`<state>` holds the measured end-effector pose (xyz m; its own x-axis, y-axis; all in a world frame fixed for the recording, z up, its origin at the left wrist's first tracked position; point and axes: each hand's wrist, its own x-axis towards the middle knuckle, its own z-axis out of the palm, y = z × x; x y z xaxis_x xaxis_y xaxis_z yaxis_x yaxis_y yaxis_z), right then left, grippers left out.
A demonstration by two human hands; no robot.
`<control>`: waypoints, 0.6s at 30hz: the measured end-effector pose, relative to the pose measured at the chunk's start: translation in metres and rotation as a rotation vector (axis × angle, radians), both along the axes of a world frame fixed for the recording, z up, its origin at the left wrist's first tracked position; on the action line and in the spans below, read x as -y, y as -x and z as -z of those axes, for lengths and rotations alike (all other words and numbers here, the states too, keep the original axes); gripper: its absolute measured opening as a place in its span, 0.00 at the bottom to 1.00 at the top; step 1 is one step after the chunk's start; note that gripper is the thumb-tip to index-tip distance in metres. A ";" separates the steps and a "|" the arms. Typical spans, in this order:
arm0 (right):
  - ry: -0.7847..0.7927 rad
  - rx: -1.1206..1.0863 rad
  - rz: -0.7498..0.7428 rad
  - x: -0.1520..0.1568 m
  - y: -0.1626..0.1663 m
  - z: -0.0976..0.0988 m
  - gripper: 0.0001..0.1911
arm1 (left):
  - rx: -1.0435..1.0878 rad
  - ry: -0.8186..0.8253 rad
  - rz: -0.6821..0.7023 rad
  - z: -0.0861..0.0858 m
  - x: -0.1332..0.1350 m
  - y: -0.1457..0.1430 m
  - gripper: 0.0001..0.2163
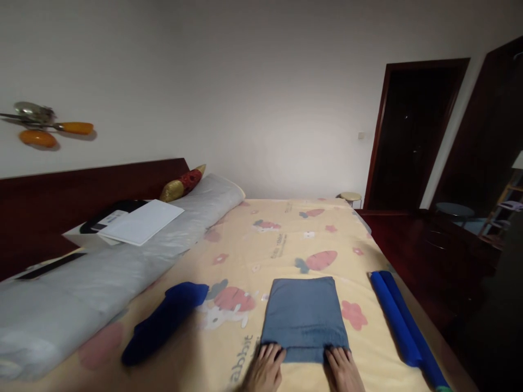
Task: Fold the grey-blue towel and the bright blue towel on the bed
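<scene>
The bedsheet bears the partly legible print "rabbit" near its near edge. Left hand and right hand, both cut off by the frame, lie flat with fingers spread on the near corners of the folded blue cloth, gripping nothing. A navy cloth lies left; a blue roll lines the right edge.
</scene>
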<state>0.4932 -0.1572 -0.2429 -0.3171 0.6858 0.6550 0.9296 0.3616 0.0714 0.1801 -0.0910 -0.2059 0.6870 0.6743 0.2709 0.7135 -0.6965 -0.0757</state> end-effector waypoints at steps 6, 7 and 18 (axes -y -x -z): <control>0.194 -0.159 0.053 -0.013 0.002 -0.006 0.10 | 0.036 0.283 -0.121 -0.024 -0.012 -0.010 0.18; 0.230 -0.189 0.080 -0.018 0.002 -0.007 0.10 | 0.060 0.314 -0.174 -0.024 -0.016 -0.014 0.18; 0.221 -0.301 0.091 -0.064 0.068 -0.011 0.17 | 0.188 0.348 -0.431 -0.006 -0.037 -0.089 0.20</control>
<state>0.4252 -0.0936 -0.2323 -0.0645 0.8374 0.5428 0.9259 0.2530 -0.2804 0.2696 -0.0542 -0.2003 0.2924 0.9534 0.0739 0.9170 -0.3015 0.2610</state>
